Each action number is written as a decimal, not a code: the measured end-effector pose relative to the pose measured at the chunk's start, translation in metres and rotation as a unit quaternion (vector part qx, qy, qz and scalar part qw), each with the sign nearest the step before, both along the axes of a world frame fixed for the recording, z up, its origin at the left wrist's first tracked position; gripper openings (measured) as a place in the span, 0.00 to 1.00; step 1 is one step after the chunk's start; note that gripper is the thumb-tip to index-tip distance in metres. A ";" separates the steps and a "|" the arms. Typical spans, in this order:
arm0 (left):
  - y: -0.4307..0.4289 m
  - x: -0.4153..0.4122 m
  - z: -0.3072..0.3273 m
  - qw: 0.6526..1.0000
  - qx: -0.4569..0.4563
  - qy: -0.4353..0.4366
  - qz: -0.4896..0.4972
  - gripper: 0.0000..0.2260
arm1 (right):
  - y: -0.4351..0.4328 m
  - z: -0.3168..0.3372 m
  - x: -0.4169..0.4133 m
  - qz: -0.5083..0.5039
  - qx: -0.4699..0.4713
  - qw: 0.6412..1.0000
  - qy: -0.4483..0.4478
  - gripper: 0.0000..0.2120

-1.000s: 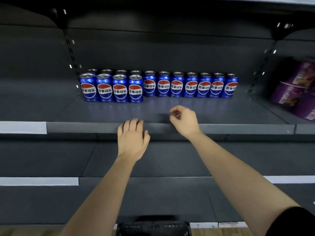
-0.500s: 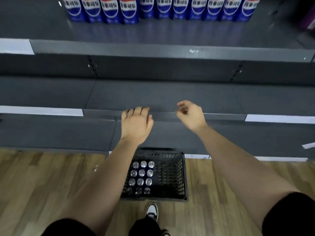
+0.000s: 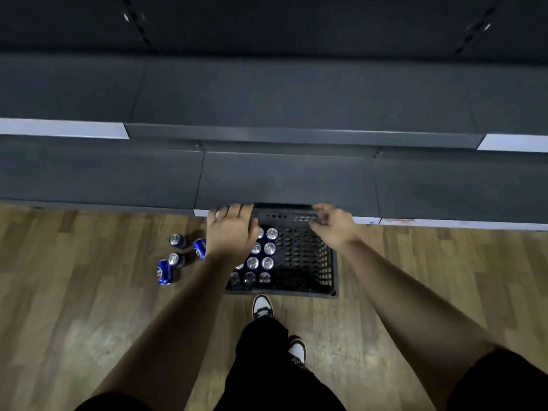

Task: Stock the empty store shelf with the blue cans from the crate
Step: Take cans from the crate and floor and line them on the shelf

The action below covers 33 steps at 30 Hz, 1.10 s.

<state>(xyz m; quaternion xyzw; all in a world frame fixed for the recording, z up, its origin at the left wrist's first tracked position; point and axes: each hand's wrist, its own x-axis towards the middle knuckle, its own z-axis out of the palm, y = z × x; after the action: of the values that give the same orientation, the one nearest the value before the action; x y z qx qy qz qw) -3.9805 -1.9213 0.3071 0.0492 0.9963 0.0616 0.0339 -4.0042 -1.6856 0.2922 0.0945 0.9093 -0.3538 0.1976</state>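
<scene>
Your left hand (image 3: 231, 229) hovers open over the blue cans (image 3: 269, 249), upright and silver-topped, in the left half of the black crate (image 3: 326, 271) on the floor (image 3: 89, 292). Your right hand (image 3: 333, 225), loosely curled and empty, is at its far rim.

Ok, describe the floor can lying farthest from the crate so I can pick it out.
Left of the black crate on the wooden floor sit four loose cans. Yours is the outermost blue can, tipped on its side, logo showing; its nearest neighbour stands upright.

Wooden plank floor (image 3: 89, 321), black-and-white shoe (image 3: 262, 307), black trousers (image 3: 267, 369)
</scene>
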 end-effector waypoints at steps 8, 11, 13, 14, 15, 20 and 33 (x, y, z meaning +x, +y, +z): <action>-0.011 -0.024 -0.130 1.000 0.002 -0.010 -0.006 0.21 | -0.019 -0.151 -0.019 -0.008 -0.022 0.999 -0.048 0.22; -0.014 -0.036 -0.194 1.000 0.012 -0.014 -0.011 0.22 | -0.023 -0.215 -0.028 0.020 -0.003 0.998 -0.053 0.22; -0.016 -0.042 -0.236 1.000 0.019 -0.012 -0.019 0.22 | -0.027 -0.258 -0.032 0.031 0.000 0.998 -0.062 0.23; -0.017 -0.044 -0.256 0.999 0.022 -0.011 -0.022 0.22 | -0.030 -0.279 -0.034 0.031 -0.001 0.997 -0.065 0.24; -0.018 -0.047 -0.276 0.999 0.021 -0.012 -0.023 0.22 | -0.032 -0.300 -0.037 0.032 -0.002 0.997 -0.066 0.24; -0.026 -0.059 -0.364 1.000 0.006 0.000 -0.015 0.22 | -0.039 -0.391 -0.051 0.049 0.010 0.996 -0.068 0.25; -0.035 -0.065 -0.500 1.000 0.010 0.025 -0.014 0.20 | -0.055 -0.538 -0.069 0.043 -0.008 0.998 -0.053 0.34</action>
<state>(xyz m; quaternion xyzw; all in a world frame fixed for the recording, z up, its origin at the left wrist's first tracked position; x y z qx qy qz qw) -4.0452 -1.9563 -0.1925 0.0650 0.9954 0.0694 0.0093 -4.0736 -1.7405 -0.2459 0.0726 0.8980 -0.3464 0.2616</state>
